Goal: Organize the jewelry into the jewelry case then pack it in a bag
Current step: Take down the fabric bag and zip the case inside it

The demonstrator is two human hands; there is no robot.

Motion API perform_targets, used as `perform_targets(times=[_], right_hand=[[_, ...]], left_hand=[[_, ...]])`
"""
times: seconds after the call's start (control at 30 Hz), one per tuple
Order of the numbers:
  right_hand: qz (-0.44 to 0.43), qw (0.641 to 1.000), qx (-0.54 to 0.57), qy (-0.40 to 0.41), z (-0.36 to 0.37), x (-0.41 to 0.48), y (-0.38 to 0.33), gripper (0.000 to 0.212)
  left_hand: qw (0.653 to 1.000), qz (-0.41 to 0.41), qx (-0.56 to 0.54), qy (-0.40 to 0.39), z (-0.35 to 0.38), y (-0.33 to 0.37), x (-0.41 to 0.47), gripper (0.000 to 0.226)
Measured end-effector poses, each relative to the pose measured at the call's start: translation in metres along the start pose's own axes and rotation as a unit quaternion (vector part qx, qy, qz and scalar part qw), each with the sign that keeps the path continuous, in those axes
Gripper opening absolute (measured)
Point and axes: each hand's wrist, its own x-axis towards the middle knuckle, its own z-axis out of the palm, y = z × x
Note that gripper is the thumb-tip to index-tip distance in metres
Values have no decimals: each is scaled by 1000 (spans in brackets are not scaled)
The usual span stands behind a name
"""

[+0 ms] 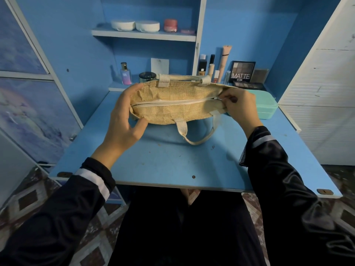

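Jute bag (172, 106) held between both hands; right grip (238, 108) pinches its zipper pull (218, 98).

Above the blue desk (172, 162), the left hand (123, 120) grips the jute bag (172, 106) at one end while the right hand (240, 108) pinches its zipper pull (218, 98), the mint jewelry case (265, 108) just behind.

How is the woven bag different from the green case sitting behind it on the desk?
The woven bag is tan, soft and creased, while the mint green case is smooth and boxy. The bag is held up by the left hand and the right hand, whose fingers pinch its zipper pull; the case rests untouched on the blue desk. The bag has cream handles; none show on the case. Both look closed.
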Motion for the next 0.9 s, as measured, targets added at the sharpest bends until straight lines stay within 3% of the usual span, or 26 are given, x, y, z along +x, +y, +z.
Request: perform_targets(times=[0.53, 0.77, 0.9], right_hand=[[7, 999, -43, 4, 5, 1, -2, 35], [-11, 999, -22, -38, 1, -1, 2, 29], [-47, 997, 53, -35, 7, -17, -14, 18]], left_hand=[[1000, 6, -1, -9, 0, 4, -2, 69], [999, -2, 31, -35, -11, 11, 9, 64], [997, -26, 51, -55, -16, 18, 16, 60]])
